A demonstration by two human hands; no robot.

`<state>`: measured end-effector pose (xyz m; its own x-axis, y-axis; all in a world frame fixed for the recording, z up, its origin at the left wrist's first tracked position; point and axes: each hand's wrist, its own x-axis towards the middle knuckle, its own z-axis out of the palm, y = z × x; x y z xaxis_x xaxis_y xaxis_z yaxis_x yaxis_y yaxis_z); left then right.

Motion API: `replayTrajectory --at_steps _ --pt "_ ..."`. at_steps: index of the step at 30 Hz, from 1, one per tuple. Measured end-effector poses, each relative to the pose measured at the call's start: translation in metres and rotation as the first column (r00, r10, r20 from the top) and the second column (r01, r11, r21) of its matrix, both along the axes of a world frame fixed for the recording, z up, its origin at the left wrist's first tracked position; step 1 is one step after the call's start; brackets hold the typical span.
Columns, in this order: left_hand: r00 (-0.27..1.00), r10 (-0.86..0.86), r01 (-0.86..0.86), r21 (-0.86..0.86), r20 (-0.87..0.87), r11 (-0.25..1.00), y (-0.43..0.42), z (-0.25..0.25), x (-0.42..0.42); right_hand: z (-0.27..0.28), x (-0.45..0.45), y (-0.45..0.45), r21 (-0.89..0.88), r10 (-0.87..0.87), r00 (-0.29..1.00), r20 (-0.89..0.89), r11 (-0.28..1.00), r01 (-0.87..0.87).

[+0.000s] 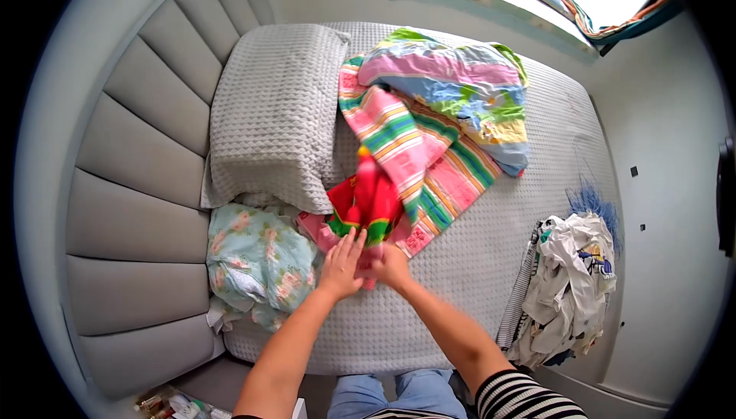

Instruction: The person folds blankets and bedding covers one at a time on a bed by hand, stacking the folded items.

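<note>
Left hand (343,266) on the near edge of a pink, green and white striped cloth with red parts (452,181), fingers spread. Right hand (389,267) just beside it, fingers bunched; whether it pinches the fabric, cannot tell. Cloth lies mid-bed on a grey waffle-textured bedspread (460,296), partly under a multicoloured pastel bundle (460,89). Floral pale-green fabric (264,254) left; rumpled white clothes (567,289) right.
</note>
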<state>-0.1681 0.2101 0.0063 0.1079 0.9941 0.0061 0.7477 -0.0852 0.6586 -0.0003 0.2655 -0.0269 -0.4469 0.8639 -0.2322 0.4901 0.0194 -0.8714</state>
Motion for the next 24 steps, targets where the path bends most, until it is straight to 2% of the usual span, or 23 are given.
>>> replayTrajectory --at_steps 2,3,4,6,8,9,10,12,13,16,17,19,20,21,22,24 --pt "1.000 0.007 -0.007 0.040 -0.003 0.999 0.000 0.016 0.029 0.024 0.019 -0.035 0.016 -0.054 0.989 -0.139 0.998 0.057" --pt "0.987 0.068 -0.059 -0.069 0.142 0.996 0.002 0.028 0.044 0.042 0.033 -0.036 0.092 -0.007 0.986 -0.168 0.996 0.022" --pt "0.981 0.076 -0.076 -0.005 0.180 0.997 0.000 0.021 0.054 0.049 0.051 -0.038 0.003 -0.025 0.986 -0.162 1.000 0.026" --pt "0.929 0.246 -0.165 -0.284 0.276 0.944 0.002 0.029 0.078 0.038 0.083 -0.036 -0.188 -0.200 0.869 -0.452 0.974 0.126" --pt "0.817 0.390 -0.284 -0.292 0.425 0.913 0.005 0.012 0.107 0.036 0.108 -0.039 -0.418 -0.485 0.755 -0.441 0.856 0.306" --pt "0.763 0.426 -0.299 -0.317 0.487 0.900 0.007 0.023 0.125 0.047 0.125 -0.032 -0.546 -0.551 0.717 -0.427 0.789 0.282" --pt "0.702 0.459 -0.314 -0.342 0.545 0.886 0.008 0.032 0.142 0.056 0.134 -0.027 -0.556 -0.555 0.691 -0.463 0.789 0.262" --pt "0.600 0.494 -0.258 -0.433 0.629 0.864 -0.004 0.059 0.184 0.076 0.148 -0.018 -0.576 -0.561 0.645 -0.519 0.787 0.221" --pt "0.612 0.499 -0.227 -0.468 0.614 0.854 -0.013 0.072 0.201 0.085 0.154 -0.015 -0.587 -0.564 0.620 -0.545 0.785 0.197" --pt "0.428 0.557 0.005 -0.618 0.712 0.786 -0.030 0.115 0.236 0.110 0.188 -0.007 -0.559 -0.529 0.662 -0.530 0.806 0.196" --pt "0.388 0.546 0.027 -0.602 0.742 0.798 -0.035 0.133 0.253 0.117 0.199 -0.007 -0.480 -0.501 0.678 -0.538 0.843 0.242" --pt "0.272 0.524 0.212 -0.581 0.807 0.786 -0.038 0.154 0.269 0.142 0.228 -0.005 -0.168 -0.343 0.817 -0.463 0.939 0.299" --pt "0.211 0.517 0.304 -0.558 0.830 0.772 -0.040 0.164 0.275 0.157 0.243 -0.004 -0.003 -0.277 0.875 -0.398 0.954 0.300" --pt "0.158 0.513 0.339 -0.535 0.844 0.774 -0.039 0.183 0.281 0.205 0.259 -0.010 0.191 -0.225 0.935 -0.275 0.940 0.282" --pt "0.192 0.573 0.342 -0.601 0.797 0.722 -0.036 0.175 0.276 0.236 0.274 -0.014 0.395 -0.128 0.980 -0.152 0.901 0.179" --pt "0.195 0.726 -0.071 -0.729 0.659 0.681 -0.032 0.202 0.293 0.272 0.299 -0.019 0.702 -0.018 0.989 0.145 0.706 -0.090"
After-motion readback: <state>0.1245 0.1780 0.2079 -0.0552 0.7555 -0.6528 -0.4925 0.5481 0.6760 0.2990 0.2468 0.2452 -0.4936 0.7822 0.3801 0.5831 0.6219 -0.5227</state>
